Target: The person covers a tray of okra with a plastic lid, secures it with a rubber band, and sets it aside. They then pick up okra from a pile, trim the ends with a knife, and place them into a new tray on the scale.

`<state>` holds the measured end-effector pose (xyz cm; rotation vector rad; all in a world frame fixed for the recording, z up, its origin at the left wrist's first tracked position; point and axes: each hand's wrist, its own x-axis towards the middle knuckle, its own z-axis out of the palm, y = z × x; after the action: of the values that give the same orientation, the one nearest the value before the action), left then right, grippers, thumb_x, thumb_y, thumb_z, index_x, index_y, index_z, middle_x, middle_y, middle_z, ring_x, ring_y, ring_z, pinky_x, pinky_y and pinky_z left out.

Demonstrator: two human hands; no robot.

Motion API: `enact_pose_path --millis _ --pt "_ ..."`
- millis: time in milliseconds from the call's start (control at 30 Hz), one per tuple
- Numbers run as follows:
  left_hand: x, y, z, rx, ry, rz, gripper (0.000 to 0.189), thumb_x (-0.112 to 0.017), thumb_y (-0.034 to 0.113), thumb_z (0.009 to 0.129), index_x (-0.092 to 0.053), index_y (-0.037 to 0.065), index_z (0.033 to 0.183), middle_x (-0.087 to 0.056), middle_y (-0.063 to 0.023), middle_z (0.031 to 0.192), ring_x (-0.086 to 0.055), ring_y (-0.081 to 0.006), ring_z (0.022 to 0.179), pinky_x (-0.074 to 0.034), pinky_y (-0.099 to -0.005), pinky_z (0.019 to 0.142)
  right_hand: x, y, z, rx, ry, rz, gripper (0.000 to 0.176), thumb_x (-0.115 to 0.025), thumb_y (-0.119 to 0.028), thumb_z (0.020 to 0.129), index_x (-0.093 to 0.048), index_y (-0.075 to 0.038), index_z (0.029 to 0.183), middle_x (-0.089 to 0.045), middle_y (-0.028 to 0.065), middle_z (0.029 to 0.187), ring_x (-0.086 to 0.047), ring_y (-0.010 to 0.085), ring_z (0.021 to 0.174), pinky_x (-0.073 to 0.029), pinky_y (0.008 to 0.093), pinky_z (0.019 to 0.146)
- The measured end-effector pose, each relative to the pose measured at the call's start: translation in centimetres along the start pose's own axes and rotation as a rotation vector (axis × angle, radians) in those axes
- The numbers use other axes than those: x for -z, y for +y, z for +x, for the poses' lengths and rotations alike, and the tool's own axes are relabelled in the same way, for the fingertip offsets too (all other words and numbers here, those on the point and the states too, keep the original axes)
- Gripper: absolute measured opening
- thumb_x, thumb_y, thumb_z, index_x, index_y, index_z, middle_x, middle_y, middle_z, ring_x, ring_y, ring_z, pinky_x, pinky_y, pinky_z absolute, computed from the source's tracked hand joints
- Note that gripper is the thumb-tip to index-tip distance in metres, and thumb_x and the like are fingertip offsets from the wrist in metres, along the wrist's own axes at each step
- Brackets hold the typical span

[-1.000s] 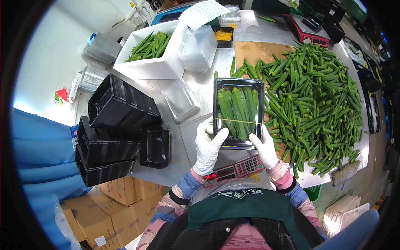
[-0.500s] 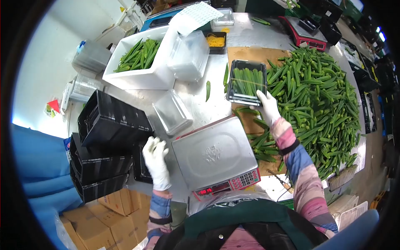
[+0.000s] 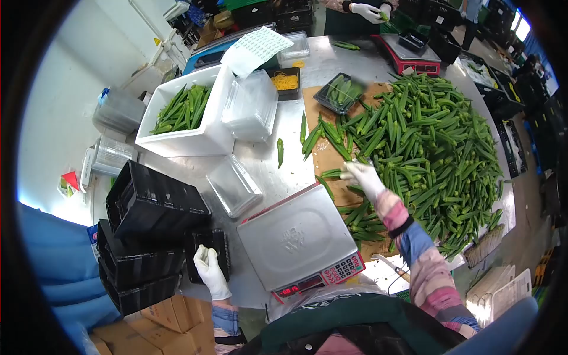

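Left hand (image 3: 210, 273) grip closed on black tray (image 3: 204, 244) rim, lower left. Right hand (image 3: 362, 176) open over okra (image 3: 426, 136), pods lying diagonal, upper-right to lower-left.

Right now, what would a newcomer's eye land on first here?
The big heap of green okra covering the right side of the steel table stands out first. Next come the stacks of black trays at the left, where the left hand touches one, and the scale in front. The right hand reaches the heap's near edge.

Bright even daylight, strong fisheye bending, black vignette at edges, soft shadows, centre sharp
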<state>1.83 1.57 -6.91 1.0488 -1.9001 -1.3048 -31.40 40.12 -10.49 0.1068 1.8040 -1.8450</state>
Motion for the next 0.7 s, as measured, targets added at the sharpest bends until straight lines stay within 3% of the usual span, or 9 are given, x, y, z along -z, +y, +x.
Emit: enact_pose_path --millis 100,233,367,700 --pt "1.0 -1.0 -0.8 0.027 0.006 0.251 0.037 -0.063 0.011 0.098 -0.054 -0.005 0.131 -0.06 -0.0151 0.131 -0.06 -0.0203 0.114 -0.048 -0.0333 0.1 1.4 3.9 -4.5 0.052 0.059 0.063 0.034 -0.058 -0.028 0.101 -0.068 0.001 0.117 -0.072 0.0072 0.108 -0.07 0.0146 0.089 -0.054 0.0273 0.076" --pt "2.0 -4.8 -1.2 0.083 -0.123 0.264 0.03 -0.06 0.012 0.1 -0.061 -0.006 0.123 -0.065 -0.0147 0.123 -0.062 -0.02 0.111 -0.048 -0.0318 0.099 2.7 8.3 -8.5 -0.024 0.146 -0.07 0.032 -0.056 -0.024 0.102 -0.067 0.001 0.118 -0.072 0.0059 0.107 -0.069 0.0141 0.091 -0.053 0.0282 0.076" --pt "1.7 -5.0 -0.7 0.066 -0.064 0.183 0.023 -0.06 0.012 0.1 -0.068 -0.004 0.114 -0.068 -0.0028 0.094 -0.058 -0.01 0.082 -0.048 -0.0248 0.078 2.6 10.0 -9.8 -0.008 0.165 -0.057 0.027 -0.053 -0.019 0.103 -0.068 -0.002 0.119 -0.072 0.0048 0.111 -0.067 0.0127 0.093 -0.052 0.0274 0.079" --pt "2.9 -5.6 1.2 0.126 -0.052 0.183 0.014 -0.065 0.003 0.092 -0.07 -0.003 0.103 -0.068 -0.0023 0.089 -0.06 -0.01 0.078 -0.049 -0.0253 0.074 2.3 10.7 -9.4 0.017 0.179 -0.082 0.026 -0.053 -0.016 0.103 -0.068 -0.003 0.118 -0.072 0.0042 0.11 -0.065 0.0109 0.091 -0.052 0.0268 0.079"
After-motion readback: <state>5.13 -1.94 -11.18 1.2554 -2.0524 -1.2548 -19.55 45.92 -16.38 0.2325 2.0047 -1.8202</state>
